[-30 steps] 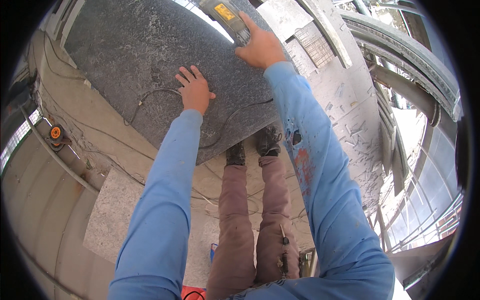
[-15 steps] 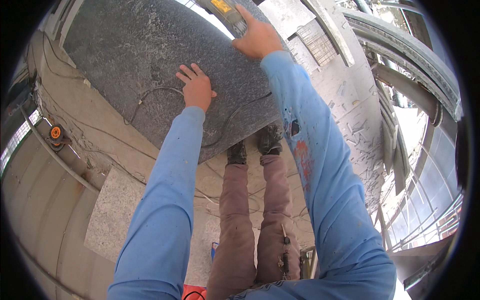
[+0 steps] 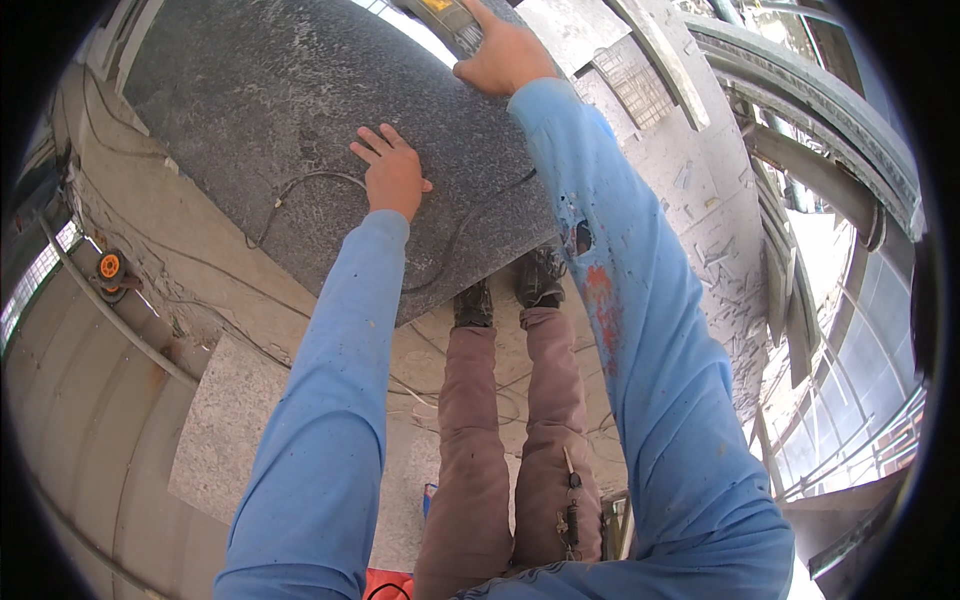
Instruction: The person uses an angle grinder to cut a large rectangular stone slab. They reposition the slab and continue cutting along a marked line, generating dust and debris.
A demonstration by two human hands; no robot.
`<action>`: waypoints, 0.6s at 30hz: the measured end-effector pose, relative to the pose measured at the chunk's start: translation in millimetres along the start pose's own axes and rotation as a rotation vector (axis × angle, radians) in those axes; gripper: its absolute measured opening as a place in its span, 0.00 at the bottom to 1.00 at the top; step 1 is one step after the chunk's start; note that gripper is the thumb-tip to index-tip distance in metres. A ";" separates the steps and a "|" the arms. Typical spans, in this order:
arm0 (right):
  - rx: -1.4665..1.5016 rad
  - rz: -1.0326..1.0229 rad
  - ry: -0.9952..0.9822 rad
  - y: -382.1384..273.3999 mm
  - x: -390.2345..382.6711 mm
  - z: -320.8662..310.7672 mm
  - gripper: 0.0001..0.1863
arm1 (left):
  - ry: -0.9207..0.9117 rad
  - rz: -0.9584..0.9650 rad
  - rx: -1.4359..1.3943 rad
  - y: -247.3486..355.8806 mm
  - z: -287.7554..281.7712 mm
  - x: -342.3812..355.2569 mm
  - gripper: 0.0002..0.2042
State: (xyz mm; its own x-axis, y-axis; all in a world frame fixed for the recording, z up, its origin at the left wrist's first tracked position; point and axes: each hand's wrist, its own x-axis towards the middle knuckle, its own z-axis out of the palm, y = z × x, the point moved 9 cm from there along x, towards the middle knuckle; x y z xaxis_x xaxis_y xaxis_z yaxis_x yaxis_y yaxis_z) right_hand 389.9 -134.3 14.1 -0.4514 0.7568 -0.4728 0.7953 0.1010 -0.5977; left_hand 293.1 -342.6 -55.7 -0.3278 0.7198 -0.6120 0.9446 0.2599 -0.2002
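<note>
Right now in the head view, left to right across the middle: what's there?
Orange-centred round tool on the floor → thin dark cable on the slab → left hand flat on the dark stone slab → right hand at the slab's far edge, on a yellow-and-black tool.

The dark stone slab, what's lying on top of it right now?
On the dark stone slab: the left hand pressed flat, a thin black cable, and the right hand gripping a yellow-and-black tool at the far edge. The tool's working end is hidden.

- Left hand (image 3: 392,175): lies flat, fingers spread, on the dark grey stone slab (image 3: 290,110).
- Right hand (image 3: 503,60): grips a yellow-and-black power tool (image 3: 448,18) at the slab's far edge.
- Thin black cord (image 3: 300,185): curves across the slab.
</note>
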 end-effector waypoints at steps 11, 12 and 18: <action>-0.170 -0.069 0.093 15.6 -32.7 0.0 0.52 | 0.009 0.025 0.052 1.6 0.6 -0.6 0.58; -0.180 -0.057 0.084 17.0 -35.9 0.0 0.52 | 0.027 0.032 0.081 2.3 -0.1 -0.9 0.57; -0.195 -0.036 0.074 21.9 -46.5 -1.5 0.52 | 0.045 0.038 0.059 3.7 -1.6 -2.2 0.57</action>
State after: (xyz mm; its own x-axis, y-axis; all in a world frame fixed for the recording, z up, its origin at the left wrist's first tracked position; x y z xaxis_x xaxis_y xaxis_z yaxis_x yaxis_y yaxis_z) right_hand 428.9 -166.4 23.9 -0.4562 0.7948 -0.4003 0.8456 0.2469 -0.4733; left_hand 297.3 -342.2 -53.9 -0.2908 0.7572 -0.5849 0.9552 0.1944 -0.2233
